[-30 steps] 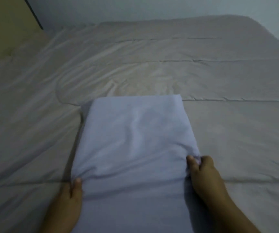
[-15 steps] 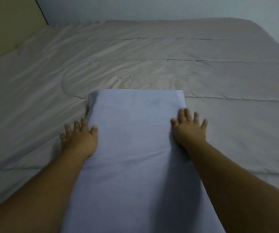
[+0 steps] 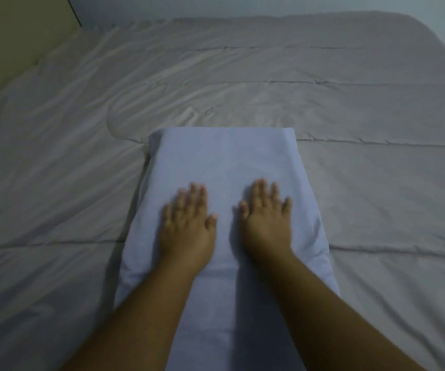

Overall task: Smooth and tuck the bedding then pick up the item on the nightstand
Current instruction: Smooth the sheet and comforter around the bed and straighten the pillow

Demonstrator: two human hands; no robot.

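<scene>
A pale lavender-blue pillow (image 3: 224, 162) lay flat on the near middle of the bed, its long axis running from near to far. Its far end was square and its sides bulged softly. Its cover looked mostly smooth, with faint creases. Under it a light grey quilted comforter (image 3: 376, 116) was spread across the mattress, stitched seams crossing left to right. It was rumpled on the left and just beyond the pillow, flatter on the right.
</scene>
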